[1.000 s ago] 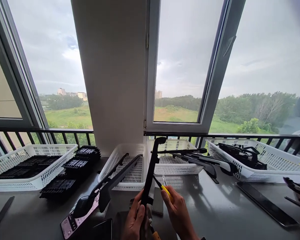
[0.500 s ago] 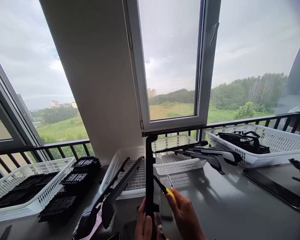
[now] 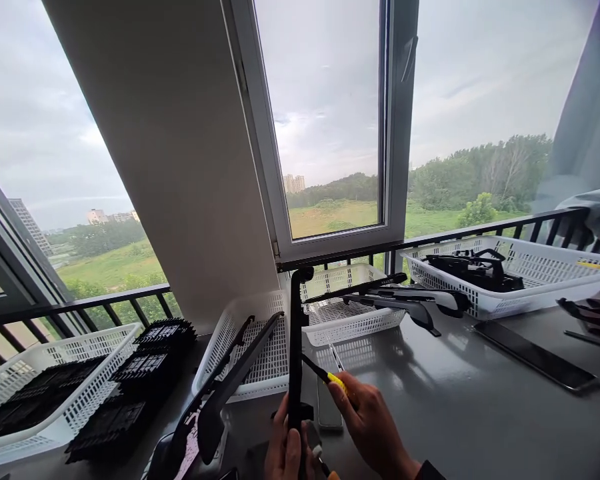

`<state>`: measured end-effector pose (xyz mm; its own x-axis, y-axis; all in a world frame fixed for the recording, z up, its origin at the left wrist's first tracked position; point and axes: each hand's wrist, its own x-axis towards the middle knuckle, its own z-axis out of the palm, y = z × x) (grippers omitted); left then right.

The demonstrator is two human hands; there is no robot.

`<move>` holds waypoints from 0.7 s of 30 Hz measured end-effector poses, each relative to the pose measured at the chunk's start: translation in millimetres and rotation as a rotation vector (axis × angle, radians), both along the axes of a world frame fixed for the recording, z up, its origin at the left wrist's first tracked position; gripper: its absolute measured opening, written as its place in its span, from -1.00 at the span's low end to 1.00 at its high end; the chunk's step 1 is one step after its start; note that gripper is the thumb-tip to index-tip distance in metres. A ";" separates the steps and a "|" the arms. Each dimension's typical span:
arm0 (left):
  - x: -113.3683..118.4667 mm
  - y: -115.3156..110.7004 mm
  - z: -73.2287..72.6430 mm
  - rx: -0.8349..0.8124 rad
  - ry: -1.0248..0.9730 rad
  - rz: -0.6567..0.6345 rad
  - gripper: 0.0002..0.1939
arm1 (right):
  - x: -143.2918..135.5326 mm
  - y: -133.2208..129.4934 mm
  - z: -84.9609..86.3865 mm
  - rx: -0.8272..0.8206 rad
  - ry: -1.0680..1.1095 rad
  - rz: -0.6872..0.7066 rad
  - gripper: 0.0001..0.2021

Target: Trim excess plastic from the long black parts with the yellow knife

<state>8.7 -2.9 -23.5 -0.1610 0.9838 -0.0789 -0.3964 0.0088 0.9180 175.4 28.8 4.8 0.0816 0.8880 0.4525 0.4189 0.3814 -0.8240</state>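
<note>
Pinching the lower end of a long black bar (image 3: pixel 295 353) between thumb and fingers, the left hand (image 3: pixel 282 459) holds it nearly upright in view. The right hand's (image 3: pixel 373 420) thumb and fingers press around a yellow-handled tool (image 3: pixel 337 382); its dark tip points to the bar's right edge, though I cannot tell whether they touch. Below the tool, a flat grey slab (image 3: pixel 330 413) lies on the table (image 3: pixel 440 420). Farther out, black strips (image 3: pixel 235 375) lean into a white basket (image 3: pixel 265 388), and stacked black panels (image 3: pixel 130 413) stand to its left.
</note>
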 end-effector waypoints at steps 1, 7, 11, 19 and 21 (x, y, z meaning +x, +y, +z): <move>0.8 -0.3 1.3 -0.006 0.001 0.002 -0.10 | -0.2 -0.2 0.1 0.006 -0.005 0.000 -0.37; 2.5 -2.5 9.1 -0.073 -0.029 0.006 0.07 | -0.4 -2.1 2.3 0.030 -0.026 0.000 -0.45; -2.6 -3.0 9.3 0.031 0.047 -0.027 -0.11 | 2.1 -2.2 2.7 0.036 -0.036 -0.005 -0.47; -14.2 -3.7 22.7 0.070 0.101 -0.205 -0.20 | 18.4 3.5 6.5 0.051 -0.058 -0.063 -0.42; -15.2 -4.2 26.4 0.078 0.076 -0.237 -0.22 | 22.1 4.7 6.4 0.054 -0.080 -0.053 -0.44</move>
